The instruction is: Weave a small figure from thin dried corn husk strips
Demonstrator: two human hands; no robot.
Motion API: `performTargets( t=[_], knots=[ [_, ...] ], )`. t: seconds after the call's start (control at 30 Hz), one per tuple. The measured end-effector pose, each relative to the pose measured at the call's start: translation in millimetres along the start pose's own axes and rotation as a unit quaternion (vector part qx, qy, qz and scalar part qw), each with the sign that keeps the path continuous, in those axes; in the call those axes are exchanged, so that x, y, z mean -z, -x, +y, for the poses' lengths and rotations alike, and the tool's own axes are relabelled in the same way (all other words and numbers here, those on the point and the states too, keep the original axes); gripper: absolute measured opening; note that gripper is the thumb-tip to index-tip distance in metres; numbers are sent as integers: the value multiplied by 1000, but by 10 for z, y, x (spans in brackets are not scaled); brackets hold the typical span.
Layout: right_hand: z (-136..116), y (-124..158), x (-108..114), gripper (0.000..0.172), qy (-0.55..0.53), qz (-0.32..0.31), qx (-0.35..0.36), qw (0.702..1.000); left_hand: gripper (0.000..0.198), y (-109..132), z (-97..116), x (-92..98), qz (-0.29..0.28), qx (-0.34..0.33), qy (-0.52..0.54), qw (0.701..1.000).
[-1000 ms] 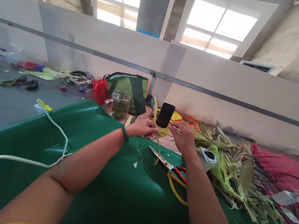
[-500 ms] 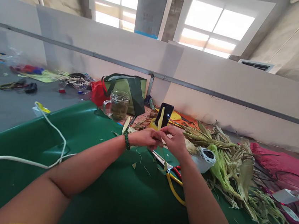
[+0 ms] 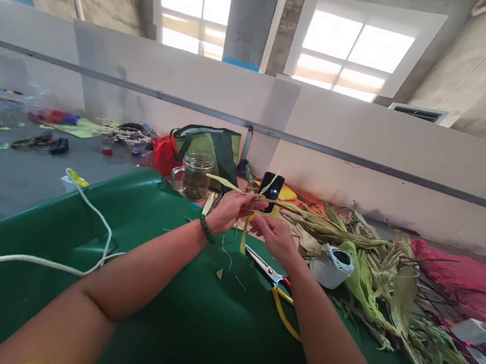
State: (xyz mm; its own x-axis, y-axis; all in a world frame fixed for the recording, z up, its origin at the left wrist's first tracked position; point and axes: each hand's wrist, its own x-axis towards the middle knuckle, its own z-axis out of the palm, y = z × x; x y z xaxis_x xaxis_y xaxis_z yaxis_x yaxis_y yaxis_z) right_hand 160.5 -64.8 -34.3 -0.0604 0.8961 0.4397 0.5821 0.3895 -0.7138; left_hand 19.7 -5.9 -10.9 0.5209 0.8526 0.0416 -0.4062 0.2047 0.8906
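My left hand (image 3: 232, 211), with a green bead bracelet at its wrist, pinches crossed pale corn husk strips (image 3: 224, 182) between thumb and fingers. Their ends stick out left, up, right and down. Just to the right and a little lower, my right hand (image 3: 278, 238) has its fingers curled in a pinch close to the hanging end. What it holds, if anything, is too small to make out. Below the hands lie scissors (image 3: 271, 273) and a yellow-handled tool (image 3: 283, 316), partly hidden by my right forearm. A phone (image 3: 271, 186) stands upright behind the hands.
Dried corn husks (image 3: 397, 285) are heaped at the right beside a roll of white thread (image 3: 333, 267). A glass mug (image 3: 195, 180) stands before a green bag (image 3: 224, 151). A white cable (image 3: 21, 262) crosses the green mat (image 3: 158, 324) at left. Pink cloth (image 3: 463, 274) lies far right.
The single upright strip now shows as several crossed strips spread out from my left hand. That hand's fingers have straightened somewhat, and my right hand has moved down, apart from it.
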Motion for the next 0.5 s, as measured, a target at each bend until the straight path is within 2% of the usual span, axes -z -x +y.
performTargets(
  t=[0.1,0.17,0.3,0.4,0.47,0.5],
  knots=[
    [-26,-4,-103,33,-3,-47,3,999,26,6,-53,-25,-20,-4,4,1000],
    [-51,2,-108,30,-12,-68,2,998,27,-13,-96,-23,-11,-21,-3,1000],
    [-88,27,-43,36,-14,-93,2,996,20,-46,-144,-7,55,-87,-24,994],
    [-96,57,-20,39,15,-112,6,994,14,-51,-113,8,49,-73,-66,994],
    [-101,76,2,41,68,-69,22,995,12,-51,-60,27,44,-44,-84,995],
    [-103,82,25,40,95,-15,35,995,13,-50,-29,38,44,-34,-87,995]
  ],
)
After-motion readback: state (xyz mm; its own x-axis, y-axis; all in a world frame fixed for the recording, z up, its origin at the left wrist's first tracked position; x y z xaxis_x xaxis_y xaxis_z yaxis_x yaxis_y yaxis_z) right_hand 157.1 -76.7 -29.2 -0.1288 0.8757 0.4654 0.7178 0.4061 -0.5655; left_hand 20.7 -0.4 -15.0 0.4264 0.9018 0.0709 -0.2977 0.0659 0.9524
